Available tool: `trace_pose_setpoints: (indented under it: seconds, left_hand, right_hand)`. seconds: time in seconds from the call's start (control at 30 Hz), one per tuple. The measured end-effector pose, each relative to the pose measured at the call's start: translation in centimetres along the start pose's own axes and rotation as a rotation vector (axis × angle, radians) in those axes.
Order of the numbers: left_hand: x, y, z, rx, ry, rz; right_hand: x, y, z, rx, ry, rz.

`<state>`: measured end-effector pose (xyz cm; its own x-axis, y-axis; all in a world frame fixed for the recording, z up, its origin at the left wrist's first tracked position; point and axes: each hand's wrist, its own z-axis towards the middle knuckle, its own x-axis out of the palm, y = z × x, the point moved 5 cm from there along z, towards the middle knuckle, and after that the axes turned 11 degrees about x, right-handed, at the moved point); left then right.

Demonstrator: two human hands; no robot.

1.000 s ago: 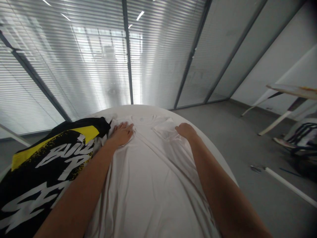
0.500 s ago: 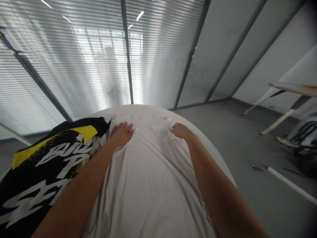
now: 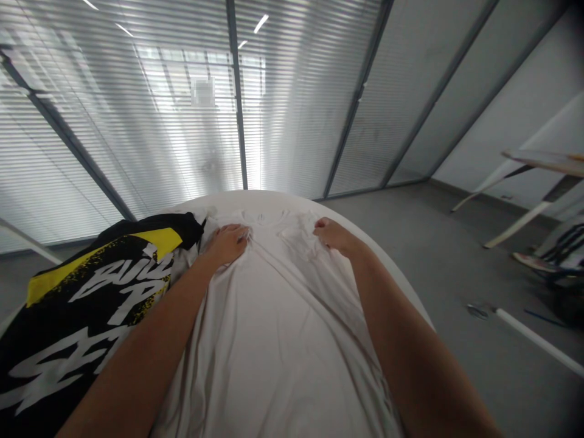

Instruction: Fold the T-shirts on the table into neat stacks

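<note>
A white T-shirt [image 3: 274,316] is spread over a round white table [image 3: 387,249], its neckline at the far end and long creases running down its body. At its far left shoulder, my left hand [image 3: 227,244] has its fingers curled into the cloth, with folds gathering at the fingertips. My right hand [image 3: 336,236] pinches the shirt's right shoulder or sleeve edge. Left of the shirt lies a black garment [image 3: 104,292] with yellow patches and large white lettering, partly behind my left forearm.
Glass partitions with blinds [image 3: 292,97] stand just beyond the table. On the right are a wooden-topped table [image 3: 542,161] with angled white legs, a white pole [image 3: 538,340] low over the grey floor [image 3: 438,243], and dark items at the edge.
My left fingers have drawn in from lying flatter to a curled grip on the cloth. My right hand stays at the shirt's edge with little movement. The view has shifted slightly.
</note>
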<state>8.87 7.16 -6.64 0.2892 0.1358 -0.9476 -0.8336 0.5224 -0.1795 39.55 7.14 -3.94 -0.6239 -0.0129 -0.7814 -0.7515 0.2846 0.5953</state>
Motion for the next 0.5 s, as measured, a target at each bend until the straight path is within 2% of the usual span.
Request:
trace_pose_setpoints:
  seconds: [0.07, 0.17, 0.23, 0.37, 0.5]
  left_hand:
    - [-0.6, -0.3, 0.4, -0.015, -0.108, -0.083]
    - [-2.2, -1.4, 1.1, -0.073, -0.317, -0.325]
    - [-3.0, -2.5, 1.6, -0.092, -0.368, -0.539]
    - [-3.0, -4.3, 2.1, -0.097, -0.251, -0.874]
    - [-2.0, -4.3, 2.0, -0.057, -0.166, -0.961]
  right_hand:
    - [-0.1, 1.1, -0.5, -0.075, -0.015, 0.018]
    - [0.2, 3.5, -1.7, -0.278, -0.008, 0.055]
    - [0.9, 5.1, -2.8, -0.421, 0.048, 0.075]
    - [2.5, 7.6, -4.9, -0.614, 0.142, 0.054]
    - [3.4, 9.0, -6.6, -0.791, 0.182, 0.031]
